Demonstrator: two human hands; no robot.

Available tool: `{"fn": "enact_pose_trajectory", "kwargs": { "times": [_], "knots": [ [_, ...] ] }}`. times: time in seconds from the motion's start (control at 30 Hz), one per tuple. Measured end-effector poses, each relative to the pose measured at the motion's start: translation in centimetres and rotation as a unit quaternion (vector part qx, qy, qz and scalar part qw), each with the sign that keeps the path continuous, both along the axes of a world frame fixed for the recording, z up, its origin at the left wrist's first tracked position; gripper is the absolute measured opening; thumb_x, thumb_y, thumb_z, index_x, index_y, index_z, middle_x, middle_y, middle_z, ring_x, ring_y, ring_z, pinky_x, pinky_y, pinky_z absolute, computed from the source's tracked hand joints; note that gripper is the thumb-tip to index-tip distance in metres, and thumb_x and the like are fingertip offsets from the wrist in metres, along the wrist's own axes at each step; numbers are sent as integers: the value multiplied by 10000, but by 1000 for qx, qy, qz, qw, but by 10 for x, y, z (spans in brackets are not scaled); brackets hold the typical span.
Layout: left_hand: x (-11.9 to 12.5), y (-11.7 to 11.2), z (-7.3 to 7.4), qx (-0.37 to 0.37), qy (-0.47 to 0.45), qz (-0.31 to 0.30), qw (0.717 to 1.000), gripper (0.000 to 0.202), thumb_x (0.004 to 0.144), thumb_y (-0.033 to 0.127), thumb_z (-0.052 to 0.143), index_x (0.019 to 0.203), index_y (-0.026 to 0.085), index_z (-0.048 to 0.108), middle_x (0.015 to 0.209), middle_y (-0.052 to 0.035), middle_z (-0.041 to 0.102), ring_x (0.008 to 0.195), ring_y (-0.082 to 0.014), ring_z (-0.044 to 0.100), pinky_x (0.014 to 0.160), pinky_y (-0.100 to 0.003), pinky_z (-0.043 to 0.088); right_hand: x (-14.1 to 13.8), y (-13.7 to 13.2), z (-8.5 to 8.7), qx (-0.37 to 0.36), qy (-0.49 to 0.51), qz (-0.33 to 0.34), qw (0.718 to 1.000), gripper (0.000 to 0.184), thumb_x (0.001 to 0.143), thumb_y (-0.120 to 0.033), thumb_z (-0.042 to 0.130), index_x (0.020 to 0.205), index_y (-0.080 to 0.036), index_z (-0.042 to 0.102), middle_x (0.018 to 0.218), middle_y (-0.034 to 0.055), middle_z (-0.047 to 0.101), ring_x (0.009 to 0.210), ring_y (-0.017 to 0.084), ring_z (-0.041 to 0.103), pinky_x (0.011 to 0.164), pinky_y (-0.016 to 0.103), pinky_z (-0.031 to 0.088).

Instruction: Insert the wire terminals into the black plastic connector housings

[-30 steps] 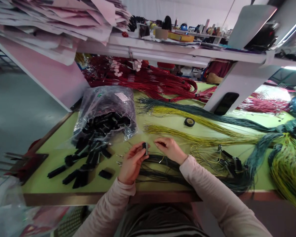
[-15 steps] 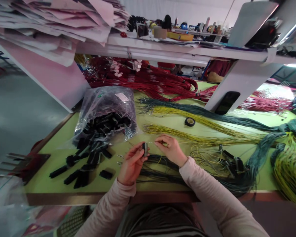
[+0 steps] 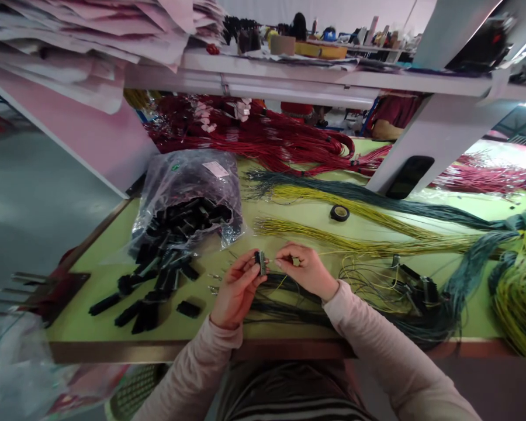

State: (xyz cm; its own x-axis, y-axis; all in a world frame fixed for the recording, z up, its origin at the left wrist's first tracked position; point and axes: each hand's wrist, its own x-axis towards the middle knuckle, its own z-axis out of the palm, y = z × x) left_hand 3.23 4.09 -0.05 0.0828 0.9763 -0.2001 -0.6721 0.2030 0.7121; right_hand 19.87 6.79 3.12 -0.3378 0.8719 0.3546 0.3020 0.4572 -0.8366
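Pinching a black plastic connector [image 3: 261, 263] between thumb and fingers, the left hand [image 3: 237, 290] holds it upright, the right hand [image 3: 307, 271] just beside it, fingertips drawn together by a thin yellow wire [image 3: 328, 253] (hands not quite touching). Loose connectors [image 3: 158, 292] spill from a clear plastic bag [image 3: 188, 175] onto the green workbench [image 3: 96, 280], left of the hands.

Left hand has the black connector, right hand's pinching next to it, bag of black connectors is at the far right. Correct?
No: the clear plastic bag of connectors sits left of the hands, not far right, as the head view shows. The rest stands: left hand has the black connector, right hand pinching next to it.
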Motion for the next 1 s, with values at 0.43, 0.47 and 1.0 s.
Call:
{"fn": "enact_pose_trajectory", "kwargs": {
  "times": [0.43,0.47,1.0],
  "knots": [
    [3,0,-2,23,43,12,999,343,646,153,746,976,210,669,867,2,691,722,-101,650,612,-169,548,-3,-4,1,0,-18,1,1000,123,818,-222,552,729,-166,616,683,14,562,606,104,500,549,207,409],
    [3,-1,-3,27,50,16,998,349,646,158,747,980,213,666,867,2,693,724,-104,652,618,-176,550,-3,-5,0,5,-19,-1,1000,124,820,-219,549,729,-166,615,687,14,565,599,102,497,547,205,410],
    [11,-5,-9,65,154,56,984,359,664,202,740,1008,201,639,903,-36,714,804,-170,664,668,-277,579,-7,-9,-11,103,-72,-7,992,161,866,-193,482,777,-181,615,734,46,605,698,143,543,675,257,459]
  ]
}}
